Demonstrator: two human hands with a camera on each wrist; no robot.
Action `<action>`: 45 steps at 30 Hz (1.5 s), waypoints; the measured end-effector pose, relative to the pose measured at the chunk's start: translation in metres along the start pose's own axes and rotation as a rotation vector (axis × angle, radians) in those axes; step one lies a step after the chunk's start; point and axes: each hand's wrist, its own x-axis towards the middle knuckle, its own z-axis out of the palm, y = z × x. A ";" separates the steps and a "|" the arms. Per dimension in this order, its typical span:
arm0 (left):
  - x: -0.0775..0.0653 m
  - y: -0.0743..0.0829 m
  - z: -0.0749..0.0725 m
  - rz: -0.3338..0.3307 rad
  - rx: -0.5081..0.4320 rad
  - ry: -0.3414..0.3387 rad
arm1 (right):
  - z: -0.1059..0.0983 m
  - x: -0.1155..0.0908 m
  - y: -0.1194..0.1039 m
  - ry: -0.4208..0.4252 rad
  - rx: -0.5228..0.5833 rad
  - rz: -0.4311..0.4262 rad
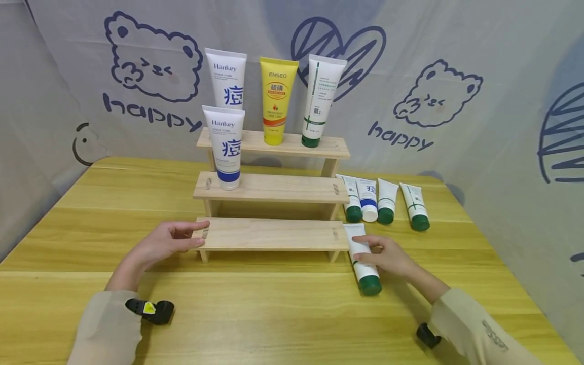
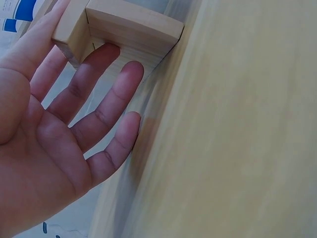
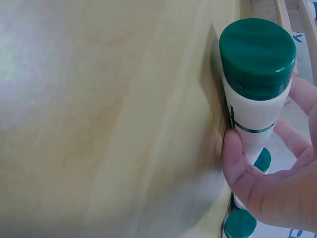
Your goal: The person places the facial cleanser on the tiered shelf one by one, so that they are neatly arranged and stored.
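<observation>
A three-tier wooden display stand (image 1: pixel 274 234) stands mid-table. My left hand (image 1: pixel 166 241) holds the left end of its lowest shelf between thumb and index finger; the other fingers (image 2: pixel 116 96) curve loosely beside the stand's leg. By the stand's right end, my right hand (image 1: pixel 385 256) grips a white squeeze tube with a green cap (image 1: pixel 363 261), thumb on one side and fingers on the other. The cap (image 3: pixel 257 59) points toward me. On the top shelf stand a Hankey tube (image 1: pixel 226 76), a yellow ENSEO tube (image 1: pixel 276 101) and a white green-capped tube (image 1: pixel 321 99). Another Hankey tube (image 1: pixel 225 149) stands on the middle shelf's left.
Several tubes lie on the table right of the stand, among them a blue-banded tube (image 1: pixel 367 200) and a green-capped one (image 1: pixel 415 207) at the far right. A printed cloth (image 1: pixel 255 30) hangs behind the wooden table (image 1: pixel 255 314).
</observation>
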 end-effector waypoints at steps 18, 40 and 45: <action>0.000 0.000 0.000 0.003 -0.003 0.001 | 0.003 -0.006 -0.003 0.123 0.157 0.125; 0.000 -0.001 0.000 0.007 0.010 0.002 | -0.014 -0.006 -0.017 0.200 0.279 0.058; 0.000 -0.001 0.000 0.009 0.013 0.002 | -0.015 -0.005 -0.022 0.213 0.293 0.022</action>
